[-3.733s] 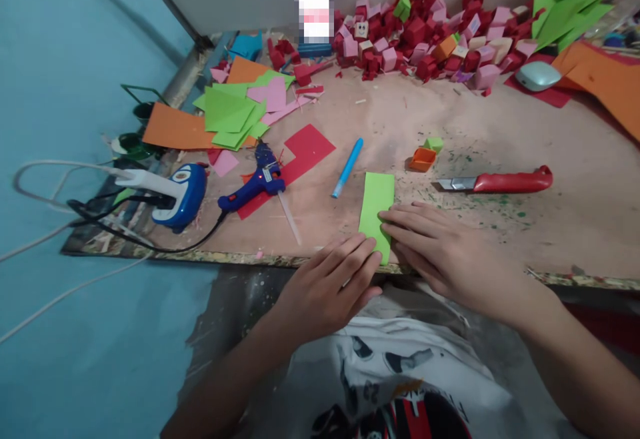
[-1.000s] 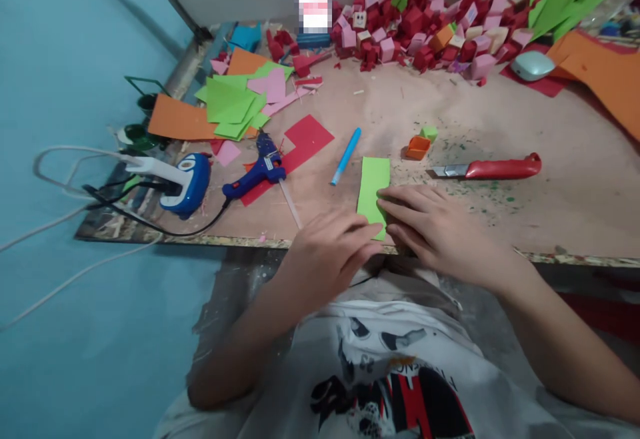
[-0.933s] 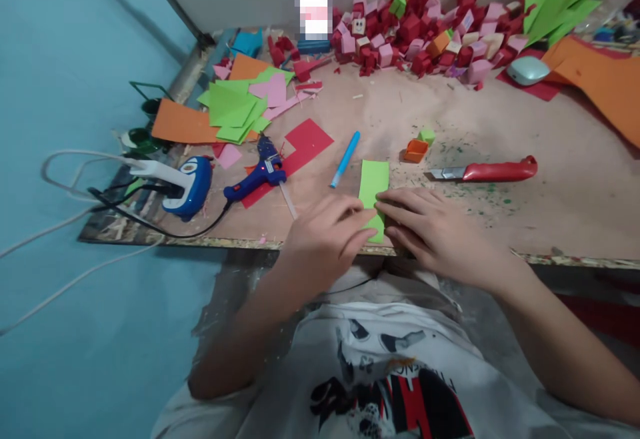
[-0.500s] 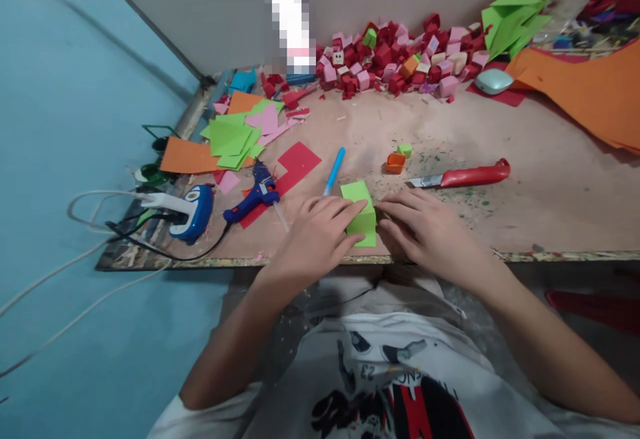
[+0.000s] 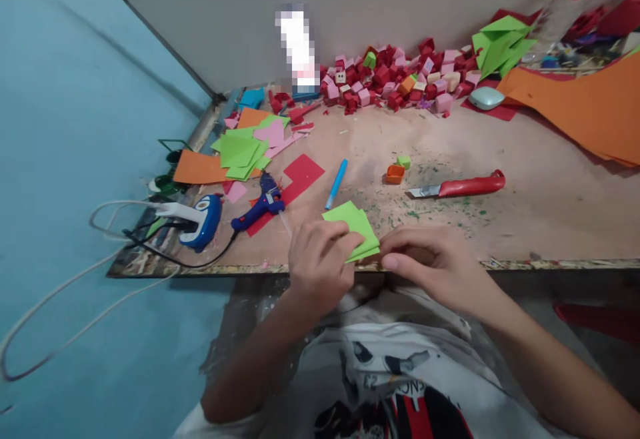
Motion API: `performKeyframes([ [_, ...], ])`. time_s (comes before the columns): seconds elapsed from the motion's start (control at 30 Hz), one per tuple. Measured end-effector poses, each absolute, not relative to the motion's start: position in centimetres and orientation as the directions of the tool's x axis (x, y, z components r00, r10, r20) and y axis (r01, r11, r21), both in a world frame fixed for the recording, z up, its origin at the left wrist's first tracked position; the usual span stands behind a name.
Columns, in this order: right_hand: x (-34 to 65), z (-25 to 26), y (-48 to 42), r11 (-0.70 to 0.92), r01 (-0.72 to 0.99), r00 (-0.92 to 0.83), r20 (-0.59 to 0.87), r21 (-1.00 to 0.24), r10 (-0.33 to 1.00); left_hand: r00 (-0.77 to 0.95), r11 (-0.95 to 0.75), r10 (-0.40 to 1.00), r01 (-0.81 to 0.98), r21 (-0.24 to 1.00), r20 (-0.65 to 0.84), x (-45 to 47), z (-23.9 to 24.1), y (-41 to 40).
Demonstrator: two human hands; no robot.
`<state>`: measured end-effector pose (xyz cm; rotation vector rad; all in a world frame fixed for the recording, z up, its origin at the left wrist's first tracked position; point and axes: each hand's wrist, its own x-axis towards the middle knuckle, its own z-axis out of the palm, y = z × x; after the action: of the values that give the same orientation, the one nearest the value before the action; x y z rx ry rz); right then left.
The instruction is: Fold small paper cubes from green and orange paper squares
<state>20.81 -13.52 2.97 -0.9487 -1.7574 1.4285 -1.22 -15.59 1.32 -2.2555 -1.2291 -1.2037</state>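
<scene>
A light-green foam sheet [image 5: 353,221] is folded over, its layers showing at the right edge, and sits tilted near the table's front edge. My left hand [image 5: 320,262] is closed on its left and lower side, thumb on top. Just right of the sheet's corner is my right hand [image 5: 433,259], fingers curved and thumb apart from them; whether a fingertip touches the corner I cannot tell. Beyond the sheet lies a blue pen [image 5: 337,184]. A red-handled cutter knife [image 5: 463,187], blade out to the left, rests past my right hand.
An orange open box shape [image 5: 395,174] and a small green cube [image 5: 403,161] stand mid-table. Leftward lie a blue glue gun [image 5: 260,207], a power adapter [image 5: 201,222] with cables, and coloured sheets [image 5: 240,149]. Small red and pink cubes [image 5: 385,79] are heaped at the back; orange sheets [image 5: 575,105] lie right.
The green sheet, earlier lying creased under my left fingers, is now folded over and turned at an angle. My left hand has closed around it; my right hand has drawn slightly nearer the front edge.
</scene>
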Motion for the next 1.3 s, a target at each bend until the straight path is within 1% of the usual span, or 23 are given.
performKeyframes([
  [0.07, 20.3, 2.9, -13.8, 0.006, 0.018, -0.521, -0.005, -1.0, 0.853, 0.343, -0.59, 0.485, 0.808, 0.011, 0.805, -1.1, 1.0, -15.9],
  [0.13, 19.9, 2.7, -13.9, -0.058, -0.044, -0.497, -0.029, -0.997, 0.867, 0.408, -0.613, 0.447, 0.788, -0.059, 0.796, -1.2, 0.6, -16.2],
  [0.23, 19.6, 2.4, -13.7, -0.065, -0.065, -0.451, -0.029, -0.996, 0.892, 0.46, -0.643, 0.449, 0.762, -0.081, 0.766, -1.5, 0.0, -16.6],
  [0.37, 20.0, 2.3, -13.5, 0.007, -0.013, -0.396, 0.012, -1.0, 0.918, 0.546, -0.684, 0.477, 0.723, -0.099, 0.689, -2.5, 0.5, -17.7],
  [0.4, 20.1, 2.4, -13.5, 0.038, 0.012, -0.389, 0.03, -0.999, 0.921, 0.536, -0.691, 0.492, 0.72, -0.067, 0.686, -2.8, 0.9, -18.0],
  [0.43, 20.3, 2.5, -13.5, 0.077, 0.044, -0.387, 0.054, -0.996, 0.92, 0.487, -0.682, 0.527, 0.731, 0.004, 0.697, -3.1, 1.3, -18.2],
  [0.47, 20.5, 2.6, -13.5, 0.122, 0.08, -0.386, 0.082, -0.989, 0.919, 0.397, -0.653, 0.583, 0.748, 0.118, 0.708, -3.3, 1.7, -18.2],
  [0.5, 20.6, 2.7, -13.4, 0.173, 0.12, -0.386, 0.114, -0.978, 0.915, 0.286, -0.606, 0.659, 0.75, 0.265, 0.696, -3.5, 2.1, -18.1],
  [0.53, 20.8, 2.8, -13.4, 0.231, 0.161, -0.388, 0.154, -0.96, 0.909, 0.165, -0.529, 0.753, 0.727, 0.437, 0.637, -3.7, 2.4, -17.9],
  [0.57, 20.9, 2.9, -13.4, 0.296, 0.2, -0.397, 0.198, -0.934, 0.896, 0.084, -0.447, 0.844, 0.658, 0.606, 0.53, -3.7, 2.6, -17.6],
  [0.6, 21.0, 3.0, -13.4, 0.357, 0.236, -0.41, 0.24, -0.904, 0.88, 0.067, -0.358, 0.919, 0.558, 0.749, 0.389, -3.7, 2.7, -17.3],
  [0.63, 21.1, 3.0, -13.4, 0.411, 0.265, -0.423, 0.278, -0.872, 0.862, 0.084, -0.251, 0.967, 0.459, 0.852, 0.239, -3.6, 2.8, -17.0],
  [0.67, 21.1, 2.9, -13.4, 0.45, 0.289, -0.431, 0.305, -0.845, 0.849, 0.106, -0.153, 0.987, 0.378, 0.913, 0.121, -3.4, 2.7, -16.7],
  [0.7, 21.1, 2.8, -13.4, 0.47, 0.302, -0.427, 0.323, -0.829, 0.845, 0.101, -0.072, 0.994, 0.319, 0.945, 0.041, -3.2, 2.6, -16.5],
  [0.73, 21.0, 2.7, -13.5, 0.461, 0.304, -0.405, 0.325, -0.833, 0.854, 0.072, -0.013, 0.997, 0.276, 0.961, -0.008, -2.9, 2.5, -16.4],
  [0.77, 20.9, 2.6, -13.5, 0.424, 0.289, -0.374, 0.306, -0.858, 0.875, 0.023, 0.017, 0.999, 0.241, 0.97, -0.023, -2.5, 2.4, -16.4],
  [0.83, 20.5, 2.4, -13.6, 0.29, 0.211, -0.328, 0.212, -0.934, 0.921, -0.061, 0.019, 0.998, 0.195, 0.981, -0.007, -1.9, 2.3, -16.5],
  [0.9, 20.2, 2.4, -13.7, 0.157, 0.122, -0.342, 0.107, -0.98, 0.934, -0.089, -0.009, 0.996, 0.186, 0.983, 0.026, -1.4, 2.3, -16.7],
  [0.97, 20.1, 2.6, -13.6, 0.109, 0.097, -0.371, 0.066, -0.989, 0.926, -0.092, -0.033, 0.994, 0.189, 0.981, 0.051, -1.1, 2.3, -16.7],
  [1.17, 20.2, 2.9, -13.4, 0.222, 0.193, -0.337, 0.148, -0.956, 0.93, -0.108, -0.006, 0.994, 0.141, 0.99, 0.022, -1.0, 2.1, -16.4],
  [1.3, 20.2, 2.6, -13.4, 0.259, 0.253, -0.316, 0.174, -0.932, 0.933, -0.091, 0.012, 0.996, 0.134, 0.991, 0.0, -1.3, 1.9, -16.4],
])
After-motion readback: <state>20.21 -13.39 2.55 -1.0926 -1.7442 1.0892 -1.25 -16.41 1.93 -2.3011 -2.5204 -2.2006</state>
